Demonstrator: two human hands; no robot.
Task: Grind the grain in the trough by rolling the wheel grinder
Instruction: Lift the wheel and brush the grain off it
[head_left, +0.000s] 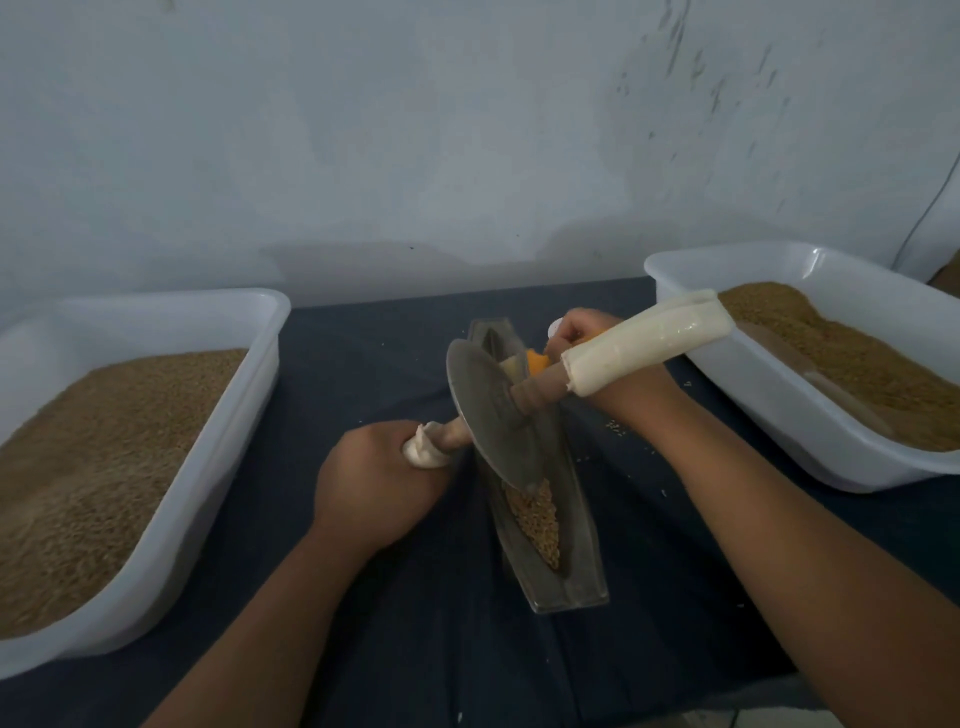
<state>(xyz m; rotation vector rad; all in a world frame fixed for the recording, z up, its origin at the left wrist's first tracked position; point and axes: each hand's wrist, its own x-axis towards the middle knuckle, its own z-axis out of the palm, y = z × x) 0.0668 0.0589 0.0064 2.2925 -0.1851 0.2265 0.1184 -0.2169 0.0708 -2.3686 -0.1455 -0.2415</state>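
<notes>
The grain (537, 514) lies as a wedge of whole-looking kernels in the near end of the narrow metal trough (571, 587), which sits lengthwise in the middle of the counter. The wheel grinder (488, 410) stands in the trough just beyond the heap, its disc tilted and its lower rim touching the grain's far edge. The left hand (379, 478) has its fingers wrapped round the padded left end of the axle. The right padded handle (644, 343) is free: the right hand (576, 332) is beyond it, fingers curled round an orange tool (535, 359) over the trough's far part. I cannot tell what that tool is.

Judging by the intact kernels, grinding has barely begun; the right handle needs gripping and many rolling passes remain.

The counter (363, 364) carries a dark blue cloth with stray kernels (618, 427). A white left tub (249, 312) and right tub (675, 270) hold tan grain, against a pale, scuffed wall (467, 130).
</notes>
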